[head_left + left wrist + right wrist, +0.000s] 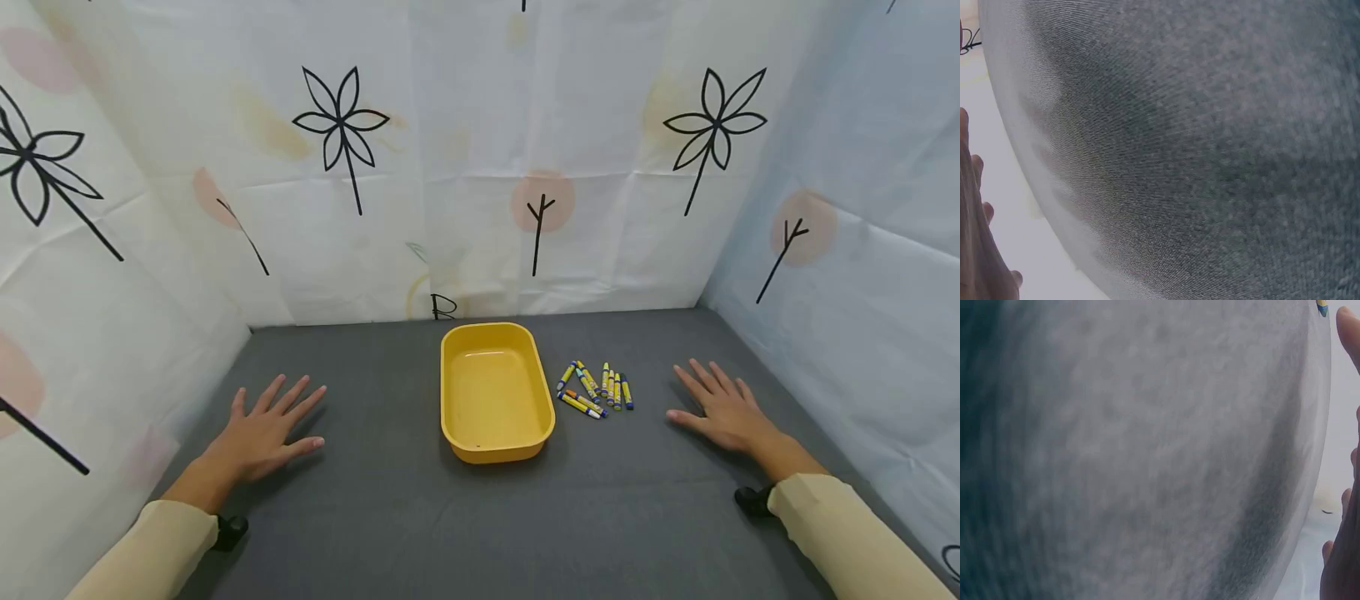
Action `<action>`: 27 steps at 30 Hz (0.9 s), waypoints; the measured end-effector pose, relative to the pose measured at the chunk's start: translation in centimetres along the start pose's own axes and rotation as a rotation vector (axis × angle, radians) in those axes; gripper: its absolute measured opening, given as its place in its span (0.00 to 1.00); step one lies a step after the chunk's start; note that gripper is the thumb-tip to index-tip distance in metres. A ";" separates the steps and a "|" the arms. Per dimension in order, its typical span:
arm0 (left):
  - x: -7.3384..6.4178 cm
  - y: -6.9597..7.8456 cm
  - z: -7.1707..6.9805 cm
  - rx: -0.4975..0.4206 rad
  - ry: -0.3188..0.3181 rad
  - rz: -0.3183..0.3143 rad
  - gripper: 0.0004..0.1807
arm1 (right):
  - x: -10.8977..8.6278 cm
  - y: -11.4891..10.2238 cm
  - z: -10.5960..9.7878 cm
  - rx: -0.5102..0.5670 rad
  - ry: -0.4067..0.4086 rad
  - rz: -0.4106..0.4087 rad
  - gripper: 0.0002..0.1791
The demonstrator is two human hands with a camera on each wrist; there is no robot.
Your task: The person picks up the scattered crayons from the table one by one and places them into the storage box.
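My left hand (258, 437) is at the left of the grey table, palm down with its fingers spread and nothing in it. On the right side my right hand (723, 412) lies the same way, fingers straight and apart. Between them stands a yellow plastic tub (495, 450), its inside bare. Just right of the tub lies a loose group of crayons (611, 387) with yellow and blue wrappers, nearest to my right hand. One crayon (587, 400) in the group has an orange tip. In the left wrist view, part of the left hand (982, 250) shows at the edge.
A grey cloth (360, 500) covers the table. White fabric walls (465, 100) with printed flowers and leaves close off the back and both sides. Dark wrist cameras (228, 532) sit at the cuffs of the beige sleeves (150, 550).
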State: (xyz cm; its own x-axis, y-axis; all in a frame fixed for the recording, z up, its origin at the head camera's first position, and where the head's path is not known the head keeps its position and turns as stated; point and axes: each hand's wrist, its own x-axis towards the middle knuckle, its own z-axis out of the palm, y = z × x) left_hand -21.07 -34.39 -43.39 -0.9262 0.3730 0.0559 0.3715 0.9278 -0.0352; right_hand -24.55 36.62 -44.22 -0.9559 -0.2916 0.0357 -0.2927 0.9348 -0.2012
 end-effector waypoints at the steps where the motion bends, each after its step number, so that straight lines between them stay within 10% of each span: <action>1: 0.0 0.0 0.0 -0.001 0.003 0.003 0.45 | 0.1 0.0 0.0 -0.001 0.008 -0.006 0.48; 27: 2.5 6.8 -0.3 -0.246 0.134 0.187 0.43 | 5.3 -4.5 0.5 -0.027 0.110 -0.117 0.42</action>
State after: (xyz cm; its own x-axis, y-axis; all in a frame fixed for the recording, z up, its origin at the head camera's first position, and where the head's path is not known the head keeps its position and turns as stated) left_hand -20.86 -27.20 -43.21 -0.8297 0.5201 0.2026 0.5539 0.8121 0.1834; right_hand -28.25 30.78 -43.59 -0.9120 -0.3759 0.1643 -0.4009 0.9014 -0.1633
